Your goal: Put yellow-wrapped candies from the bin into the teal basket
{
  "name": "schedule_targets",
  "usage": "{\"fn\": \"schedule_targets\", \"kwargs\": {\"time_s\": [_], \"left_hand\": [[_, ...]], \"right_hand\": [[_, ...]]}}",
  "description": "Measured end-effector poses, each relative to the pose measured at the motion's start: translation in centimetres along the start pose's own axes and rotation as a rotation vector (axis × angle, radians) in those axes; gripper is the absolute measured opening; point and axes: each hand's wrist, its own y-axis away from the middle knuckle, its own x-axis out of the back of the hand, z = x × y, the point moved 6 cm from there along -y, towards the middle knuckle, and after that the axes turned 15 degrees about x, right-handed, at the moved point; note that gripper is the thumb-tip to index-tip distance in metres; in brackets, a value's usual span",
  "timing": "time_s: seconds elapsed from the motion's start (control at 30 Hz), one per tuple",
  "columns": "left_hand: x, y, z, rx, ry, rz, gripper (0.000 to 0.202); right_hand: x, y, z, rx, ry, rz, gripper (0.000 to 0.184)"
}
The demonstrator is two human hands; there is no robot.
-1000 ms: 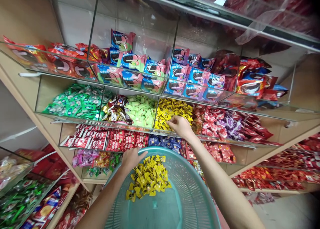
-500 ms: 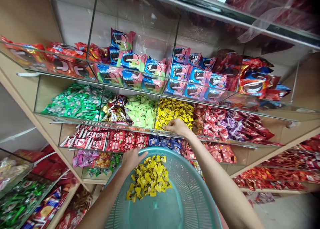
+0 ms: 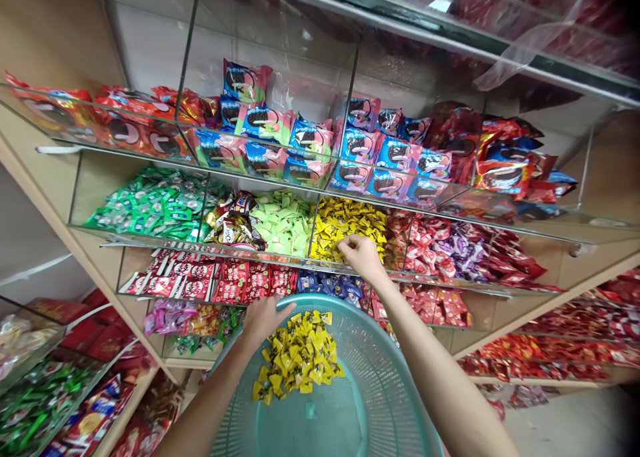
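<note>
A person stands at a sweet shelf, bare arms extended, the left hand point(image 3: 263, 318) grasping the far rim of a green plastic basket point(image 3: 320, 427), its fingers over the edge and its thumb laid toward the inside. The right hand point(image 3: 361, 256) is at the front of a clear-walled compartment, fingers bent and drawn together against a bed of loose yellow sweets point(image 3: 345, 220); from here one cannot tell whether a sweet is pinched between them.

More yellow-wrapped sweets, the basket pile point(image 3: 303, 357), lie heaped on the basket's floor toward the far side, just below the left hand, leaving the near part of the floor bare.

Beside the yellow compartment, on its left, sit pale green sweets point(image 3: 283, 224), then brown-and-gold sweets point(image 3: 231, 227) and a broad bank of green sweets point(image 3: 153, 204). To its right are red-and-white sweets point(image 3: 427, 250) and purple sweets point(image 3: 466, 249).

One tier up, blue biscuit packs point(image 3: 357, 144) stand in rows behind glass. One tier down, blue sweets point(image 3: 334, 285) and red packets point(image 3: 233, 280) show just beyond the basket's rim.
</note>
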Motion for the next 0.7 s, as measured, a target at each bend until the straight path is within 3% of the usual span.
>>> {"fn": "schedule_targets", "kwargs": {"time_s": [0.13, 0.23, 0.4, 0.7], "left_hand": [[-0.2, -0.1, -0.1, -0.003, -0.008, 0.014, 0.06], [-0.4, -0.2, -0.1, 0.005, -0.018, 0.009, 0.061], [-0.6, -0.3, -0.1, 0.007, -0.037, 0.046, 0.059], [-0.4, -0.3, -0.2, -0.004, -0.036, 0.048, 0.059]], "right_hand": [[1.5, 1.5, -2.5, 0.085, -0.194, 0.186, 0.029], [1.0, 3.3, -4.6, 0.154, -0.317, 0.167, 0.028], [-2.5, 7.0, -6.1, 0.257, -0.376, -0.06, 0.025], [-9.1, 11.4, -3.5, 0.24, -0.328, -0.511, 0.027]]}}
